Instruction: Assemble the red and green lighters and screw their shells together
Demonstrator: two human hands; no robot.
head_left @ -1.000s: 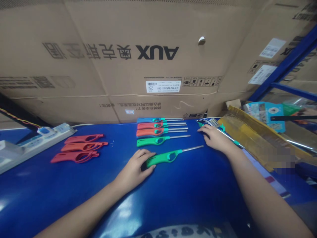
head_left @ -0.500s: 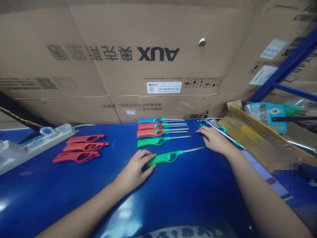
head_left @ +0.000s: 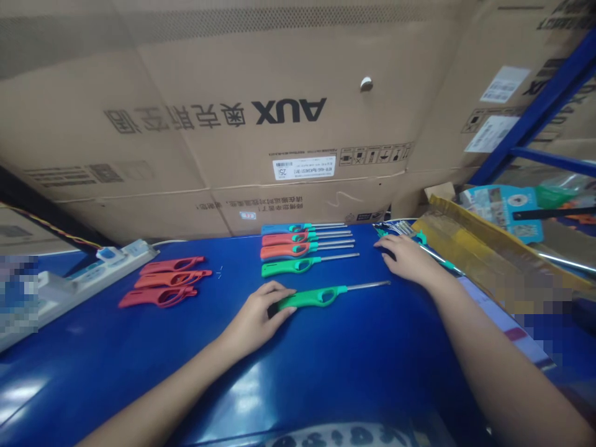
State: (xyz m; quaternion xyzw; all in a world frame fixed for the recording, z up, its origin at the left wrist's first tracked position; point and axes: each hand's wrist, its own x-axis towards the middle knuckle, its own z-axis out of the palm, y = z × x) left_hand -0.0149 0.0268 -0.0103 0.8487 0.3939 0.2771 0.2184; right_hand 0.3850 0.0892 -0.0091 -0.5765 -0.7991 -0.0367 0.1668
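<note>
My left hand grips the rear end of a green gas lighter lying on the blue table, its metal tube pointing right. My right hand rests palm down at the right, fingers stretched and a little apart, with nothing visible in them. Just beyond its fingers lie small green parts and wires, partly hidden by the hand. Behind the held lighter several finished-looking lighters are laid in a row, among them a green lighter, an orange-red lighter and a blue lighter.
Three red and orange lighter casings without tubes lie at the left, beside a white power strip. Cardboard walls off the back. On the right stand a taped carton and a blue metal frame.
The view has shifted slightly, so the table's things sit a little farther right. My left hand keeps its hold on the green lighter; my right hand stays near the small parts.
</note>
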